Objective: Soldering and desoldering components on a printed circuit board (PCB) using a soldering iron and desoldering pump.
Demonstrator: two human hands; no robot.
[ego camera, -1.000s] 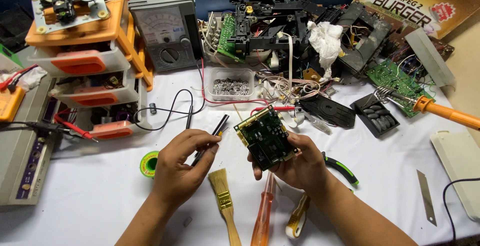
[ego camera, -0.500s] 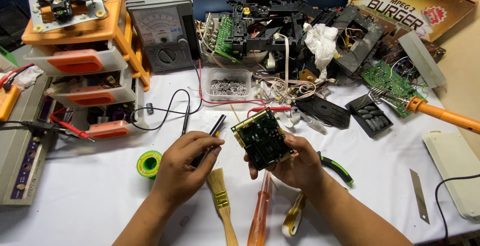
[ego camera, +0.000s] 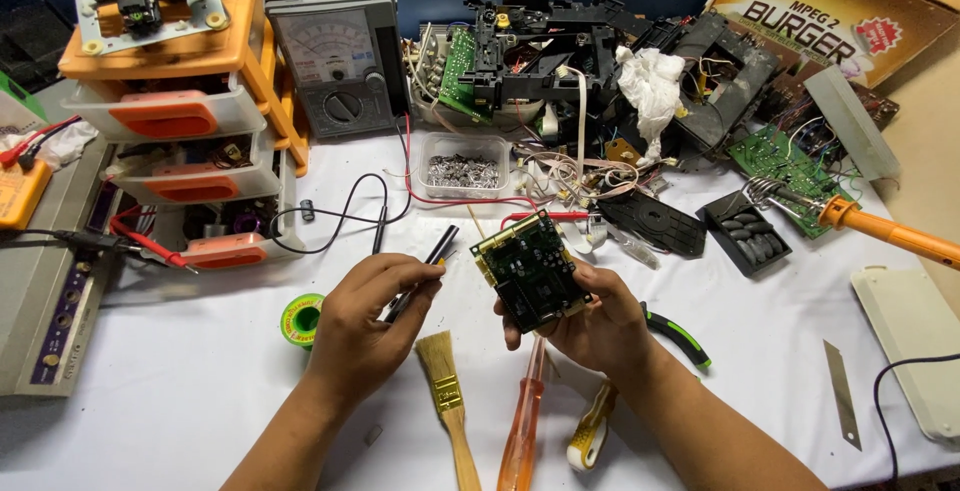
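Fingers of the right hand [ego camera: 600, 326] clasp a green circuit board [ego camera: 530, 271] tilted up for viewing above the bench's [ego camera: 200, 401] near edge; the left hand [ego camera: 365, 321] pinches black tweezers [ego camera: 425, 266] alongside.

Bright, even overhead light, soft shadows (edges slightly curved), sharp focus.

circuit board [ego camera: 528, 269]: glossy dark laminate
brush [ego camera: 447, 393]: pale wooden handle, metal ferrule
screwdriver [ego camera: 522, 419]: clear orange plastic handle
table cover [ego camera: 200, 391]: matt white cloth
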